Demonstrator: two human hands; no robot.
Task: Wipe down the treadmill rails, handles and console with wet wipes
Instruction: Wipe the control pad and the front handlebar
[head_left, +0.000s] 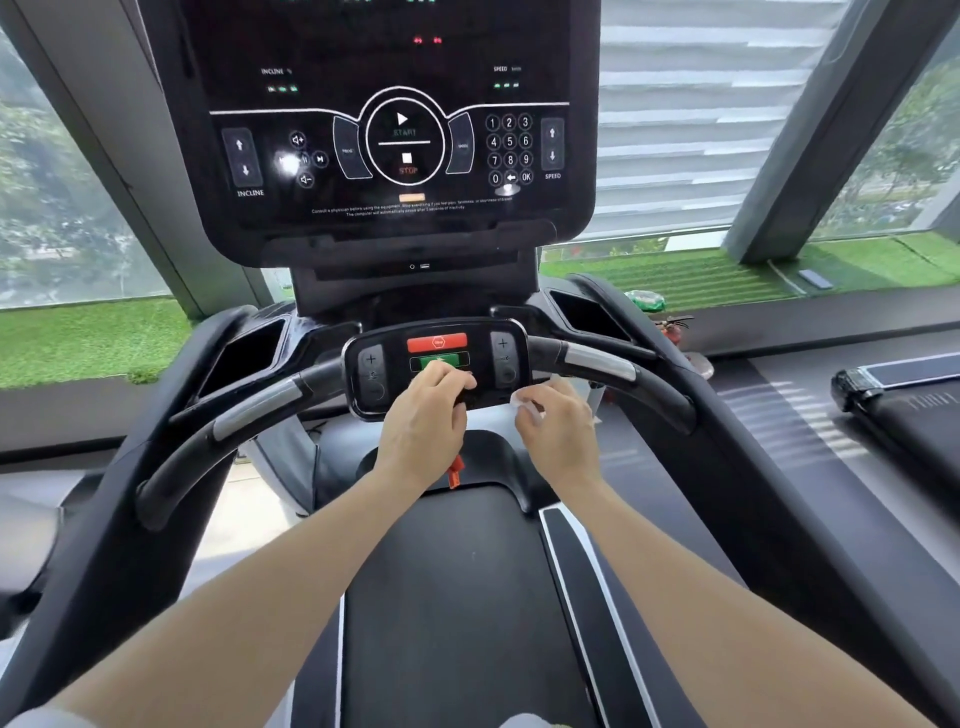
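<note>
Head view of a treadmill, seen from the running deck. The large console (389, 130) fills the upper centre of the frame: a glossy black, flat panel, upright and tilted slightly back, bearing white printed symbols, a circular START/STOP ring, a number pad and arrow keys marked INCLINE and SPEED. Below it, at centre frame, sits a small control pad (436, 364), a rounded glossy black plate with its long axis running left to right; it carries a red bar button above a green one, flanked by plus keys. Two curved handles (249, 415) of matte black with brushed metallic sensor strips sweep outward and down from the pad toward the lower left and the right.

The left hand (428, 415) rests with curled fingers on the lower middle of the pad, over the green button; what it grips, if anything, cannot be told. The right hand (558, 428) pinches a crumpled white wet wipe (524, 402) just below the pad's lower right edge. An orange safety clip (454, 470) hangs beneath the left wrist.

The matte black belt (452, 597) runs toward the bottom of the frame. Beyond lie green artificial turf (88, 343), slanted grey pillars and glass with trees outside.
</note>
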